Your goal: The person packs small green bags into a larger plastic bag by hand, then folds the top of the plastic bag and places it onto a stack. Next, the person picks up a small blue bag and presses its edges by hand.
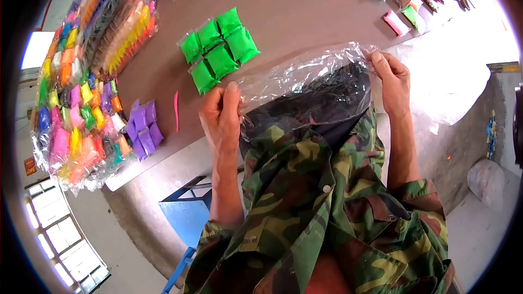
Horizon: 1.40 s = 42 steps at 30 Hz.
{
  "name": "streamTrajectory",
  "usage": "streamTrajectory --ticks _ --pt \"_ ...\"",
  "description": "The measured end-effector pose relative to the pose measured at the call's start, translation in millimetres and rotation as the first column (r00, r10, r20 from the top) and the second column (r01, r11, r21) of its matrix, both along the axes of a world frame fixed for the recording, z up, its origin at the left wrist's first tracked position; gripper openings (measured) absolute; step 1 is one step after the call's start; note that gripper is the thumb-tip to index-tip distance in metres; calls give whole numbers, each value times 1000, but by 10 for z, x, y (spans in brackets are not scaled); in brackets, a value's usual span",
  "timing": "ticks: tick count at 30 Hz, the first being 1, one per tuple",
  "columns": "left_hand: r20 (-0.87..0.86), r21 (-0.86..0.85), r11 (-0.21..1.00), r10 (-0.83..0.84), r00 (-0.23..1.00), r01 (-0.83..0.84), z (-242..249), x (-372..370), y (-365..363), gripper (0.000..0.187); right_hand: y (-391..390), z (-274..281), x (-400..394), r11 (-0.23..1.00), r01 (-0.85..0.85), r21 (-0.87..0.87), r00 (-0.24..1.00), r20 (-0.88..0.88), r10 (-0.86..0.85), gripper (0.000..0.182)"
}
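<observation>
I hold a clear plastic bag point(305, 93) stretched before my camouflage jacket point(289, 196), at the table's point(294, 16) near side. My left hand point(222, 108) pinches its left rim, my right hand point(391, 79) its right. Beyond my left lie green packets point(221, 61); farther left, a pink strip point(176, 111), then purple packets point(144, 130).

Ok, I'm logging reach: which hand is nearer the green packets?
Left. The left hand is close beside the green packets; the right hand is farther off, across the clear bag.
</observation>
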<state>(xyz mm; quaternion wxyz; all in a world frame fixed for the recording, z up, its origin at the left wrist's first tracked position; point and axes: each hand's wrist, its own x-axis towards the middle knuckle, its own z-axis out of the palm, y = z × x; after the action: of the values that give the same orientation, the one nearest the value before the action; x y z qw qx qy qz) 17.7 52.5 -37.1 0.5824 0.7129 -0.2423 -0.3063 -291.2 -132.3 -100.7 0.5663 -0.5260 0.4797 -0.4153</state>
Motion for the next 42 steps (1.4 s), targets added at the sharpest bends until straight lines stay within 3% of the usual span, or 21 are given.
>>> streamTrajectory --ticks 5,10,12,16,18,21,25,27,28,30,31,33,35,40,42 --pt "71 15 999 32 997 -33 -58 37 4 31 12 134 101 1000 16 21 983 185 -20 8" --pt "157 -24 1000 9 987 -5 -145 88 19 35 -20 147 81 998 -22 65 972 236 6 6" --pt "315 11 996 -90 945 91 -94 54 20 40 -28 150 93 995 -44 86 969 247 22 6" --pt "359 8 998 -54 932 55 -32 -73 16 44 12 155 148 988 137 70 908 390 -154 8" --pt "266 -3 999 -32 964 34 -42 -73 17 45 21 156 194 976 214 26 878 433 -204 9" --pt "374 144 989 -98 922 47 -100 -29 2 46 7 105 225 974 227 5 897 389 -211 10" --pt "528 179 983 -126 840 34 -138 -43 1 41 -81 -51 218 972 200 -122 966 192 -174 14" --pt "811 146 987 -82 579 -65 -40 -106 -20 27 -92 -69 217 963 200 -179 977 117 -180 15" --pt "809 147 987 -83 581 -65 4 -129 -57 27 -88 -52 232 955 205 -216 978 77 -192 17" --pt "950 8 993 -44 310 115 52 -163 -142 14 -90 -48 254 947 203 -249 979 38 -200 19" --pt "950 10 994 -45 309 112 35 -214 -182 14 -99 -49 264 944 201 -260 978 1 -208 20" --pt "915 43 953 -158 371 301 -6 -329 -274 12 -105 -39 280 942 200 -271 976 -34 -217 20" --pt "908 87 944 -206 364 317 -136 -321 -343 13 -102 -13 286 936 194 -294 965 -115 -236 21" --pt "852 210 901 -359 381 380 -255 -293 -431 21 -97 -27 298 933 181 -311 970 -98 -221 21" --pt "854 252 876 -402 331 412 -279 -281 -437 29 -103 -45 302 935 183 -303 967 -118 -227 22"
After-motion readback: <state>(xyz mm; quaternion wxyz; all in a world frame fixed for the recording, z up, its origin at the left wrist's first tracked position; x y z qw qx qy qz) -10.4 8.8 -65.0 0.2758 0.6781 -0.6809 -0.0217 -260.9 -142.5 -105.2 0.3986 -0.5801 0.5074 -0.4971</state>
